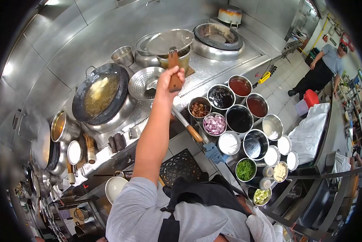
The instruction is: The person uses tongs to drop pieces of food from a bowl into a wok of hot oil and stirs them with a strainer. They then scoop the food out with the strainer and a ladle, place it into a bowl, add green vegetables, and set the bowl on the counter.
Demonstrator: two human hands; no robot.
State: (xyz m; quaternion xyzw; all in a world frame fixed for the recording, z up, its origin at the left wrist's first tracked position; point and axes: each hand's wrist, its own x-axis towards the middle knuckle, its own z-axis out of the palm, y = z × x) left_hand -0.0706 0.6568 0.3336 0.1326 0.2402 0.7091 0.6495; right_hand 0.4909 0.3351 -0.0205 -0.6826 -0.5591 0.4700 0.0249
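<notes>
My left hand [171, 79] is closed around the wooden handle of a wide mesh strainer [171, 41], at the end of my outstretched arm. The strainer's round head lies over a metal pot [183, 63] on the steel range. Just left of my hand rests a perforated strainer [142, 80]. A long wooden-ended handle [193, 134] slants out over the range's front edge. Farther left, a black wok [79, 99] holds bubbling oil with a pale yellow mass [99, 85] in it. My right hand is out of view.
Several metal pots of sauces and ingredients stand at right, including chopped onion [214, 124] and cut greens [245, 169]. An empty wok [218, 36] sits at the back right. Bamboo brush [90, 151] lies at left. Another person [326, 66] stands at far right.
</notes>
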